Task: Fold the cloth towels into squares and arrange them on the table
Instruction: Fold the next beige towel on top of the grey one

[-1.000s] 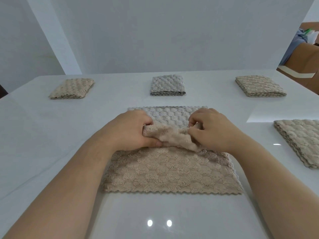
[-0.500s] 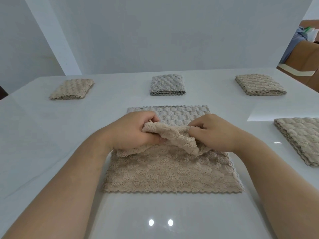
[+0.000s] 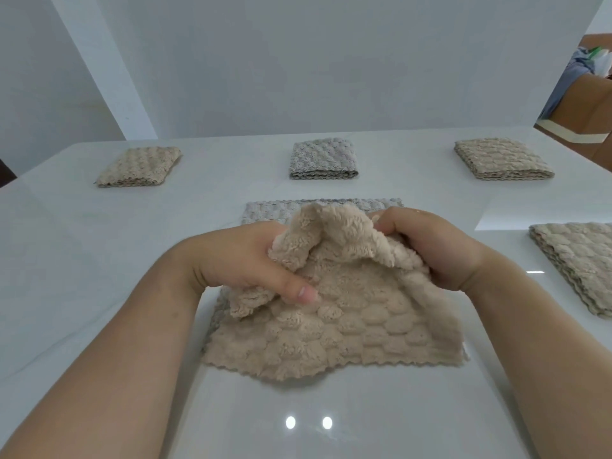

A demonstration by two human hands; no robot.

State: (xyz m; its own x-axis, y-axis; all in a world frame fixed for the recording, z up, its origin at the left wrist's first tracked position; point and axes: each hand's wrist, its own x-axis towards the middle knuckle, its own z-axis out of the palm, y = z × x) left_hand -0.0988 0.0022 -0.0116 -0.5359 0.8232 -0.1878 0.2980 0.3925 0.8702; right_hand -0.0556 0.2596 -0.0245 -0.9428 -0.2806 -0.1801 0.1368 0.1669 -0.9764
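Head view: my left hand [image 3: 245, 260] grips the left part of the beige towel [image 3: 347, 326], thumb pressed on its near face and fingers curled behind the bunched cloth. My right hand [image 3: 430, 246] grips the right part of the same towel, fingers curled over its gathered upper edge. Both hands are clamped on the cloth, near each other, with a raised hump of towel between them. The beige towel is in front of me at the middle of the white table [image 3: 99, 260]; its upper part is lifted and crumpled, and its scalloped near edge hangs low. I cannot tell whether that edge touches the surface. A grey towel [image 3: 265, 210] lies flat beneath and behind it, mostly hidden. Along the far side of the table, well apart, lie three folded squares: a beige square [image 3: 139, 167] at left, a grey square [image 3: 323, 160] at centre, and a second beige square [image 3: 500, 159] at right. A further beige folded towel [image 3: 576, 260] lies at the right edge, partly cut off. A cardboard box [image 3: 589, 111] stands beyond the table's far right corner.
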